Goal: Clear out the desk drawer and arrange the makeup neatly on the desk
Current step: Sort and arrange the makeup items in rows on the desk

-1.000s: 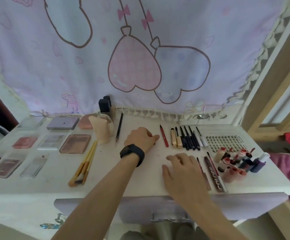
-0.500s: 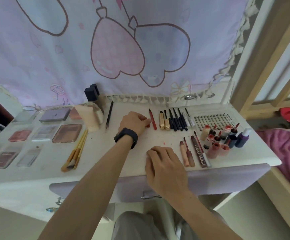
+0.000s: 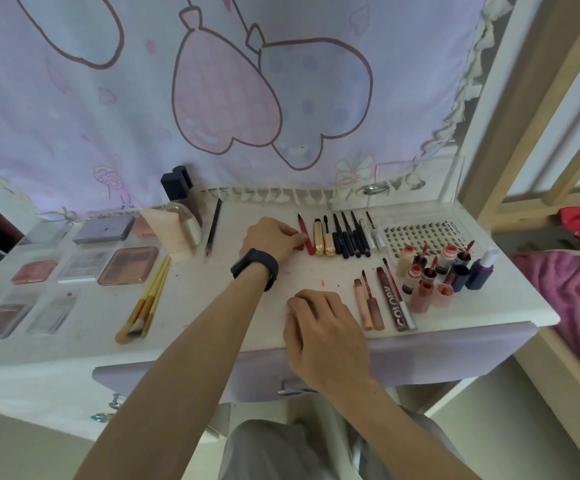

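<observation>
On the white desk (image 3: 281,282) my left hand (image 3: 270,239), with a black watch on the wrist, pinches the lower end of a red lip pencil (image 3: 303,227). That pencil lies at the left end of a row of gold tubes (image 3: 323,240) and dark liners (image 3: 349,237). My right hand (image 3: 323,323) rests near the front edge with its fingers loosely curled, holding nothing. Just to its right lie two lip glosses (image 3: 368,306) and a dark lettered tube (image 3: 394,303). Below the desk edge the lilac drawer front (image 3: 454,355) shows its metal handle (image 3: 295,390).
A lash tray (image 3: 423,233) and a cluster of small bottles (image 3: 437,271) fill the right side. Brushes (image 3: 146,299), several palettes (image 3: 127,260), a pink sponge (image 3: 174,233) and a black-capped bottle (image 3: 177,183) sit left. A curtain hangs behind; a pink bed (image 3: 572,296) is right.
My right hand has drawn back left from the lip glosses, which now show fully. My left hand stays at the red pencil. The view has shifted.
</observation>
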`<state>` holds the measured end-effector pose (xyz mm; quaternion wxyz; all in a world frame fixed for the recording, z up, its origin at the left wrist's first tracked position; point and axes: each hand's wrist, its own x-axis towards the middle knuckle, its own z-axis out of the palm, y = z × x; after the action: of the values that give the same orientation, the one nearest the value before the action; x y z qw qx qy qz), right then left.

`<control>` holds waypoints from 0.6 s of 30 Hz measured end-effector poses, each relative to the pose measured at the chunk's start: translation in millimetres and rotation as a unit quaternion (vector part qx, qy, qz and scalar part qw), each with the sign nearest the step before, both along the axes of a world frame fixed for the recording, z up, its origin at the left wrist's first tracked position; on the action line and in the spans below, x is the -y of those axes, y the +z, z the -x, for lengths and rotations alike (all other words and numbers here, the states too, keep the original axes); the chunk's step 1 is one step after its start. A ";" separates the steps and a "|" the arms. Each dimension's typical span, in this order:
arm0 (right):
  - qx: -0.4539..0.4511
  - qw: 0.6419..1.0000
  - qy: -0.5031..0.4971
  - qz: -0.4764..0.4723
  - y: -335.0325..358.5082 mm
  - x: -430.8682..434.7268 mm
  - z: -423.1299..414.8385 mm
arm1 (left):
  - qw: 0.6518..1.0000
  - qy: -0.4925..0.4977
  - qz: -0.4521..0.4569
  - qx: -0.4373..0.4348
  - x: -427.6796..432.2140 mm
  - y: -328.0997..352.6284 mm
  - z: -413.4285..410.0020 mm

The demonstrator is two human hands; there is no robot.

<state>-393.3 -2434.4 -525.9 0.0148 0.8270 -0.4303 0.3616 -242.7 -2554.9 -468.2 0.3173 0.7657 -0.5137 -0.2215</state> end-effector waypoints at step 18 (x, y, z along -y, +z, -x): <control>-0.001 1.000 -0.006 -0.010 0.1 -0.8 0.8 | 1.000 -0.017 -0.003 -0.011 3.4 3.7 7.0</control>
<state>-394.1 -2433.6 -525.8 0.0092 0.8249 -0.4389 0.3562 -249.8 -2558.4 -464.5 0.3171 0.7555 -0.5220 -0.2370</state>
